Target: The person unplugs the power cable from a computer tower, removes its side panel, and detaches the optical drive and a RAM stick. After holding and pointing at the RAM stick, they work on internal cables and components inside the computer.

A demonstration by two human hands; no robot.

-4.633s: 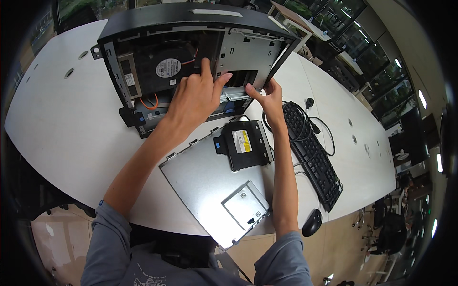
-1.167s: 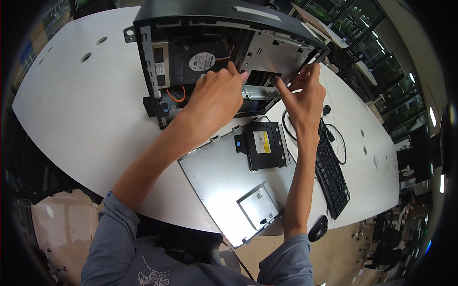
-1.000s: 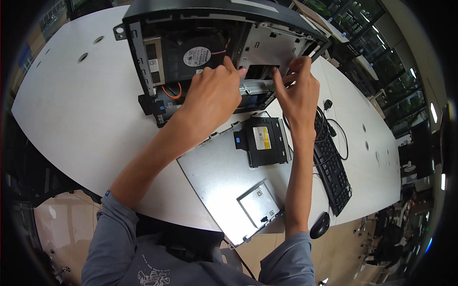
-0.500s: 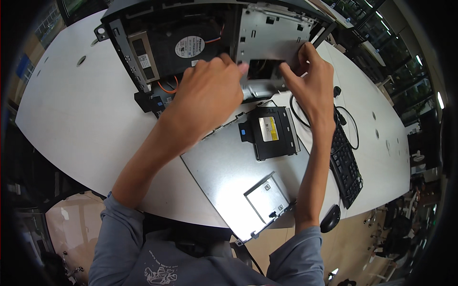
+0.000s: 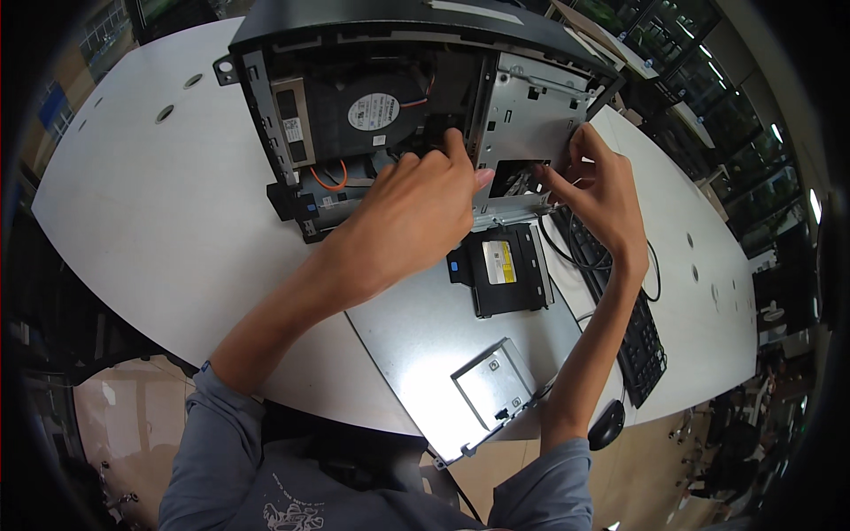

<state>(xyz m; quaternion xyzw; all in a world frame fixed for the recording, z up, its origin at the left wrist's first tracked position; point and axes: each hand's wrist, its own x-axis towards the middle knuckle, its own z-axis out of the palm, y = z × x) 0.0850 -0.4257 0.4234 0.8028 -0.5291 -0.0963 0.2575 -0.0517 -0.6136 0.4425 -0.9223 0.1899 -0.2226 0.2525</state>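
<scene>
An open black desktop computer case lies at the far side of the table, its inside facing me. A silver metal drive cage with a rectangular cutout fills its right part. My left hand is closed at the cage's left edge, thumb on the metal, fingertips partly hidden in the gap. On the opposite edge, my right hand grips with bent fingers, its thumb across the cutout. Left of the cage sits a black blower fan with a round white label. An orange cable loops below it.
A silver side panel lies nearest me, with a black optical drive on it. To the right are a black keyboard, a cable and a black mouse by the white table's edge.
The case and both hands appear lower and further right in the picture, and more of the case's top shows. Both hands stay at the drive cage's edges.
</scene>
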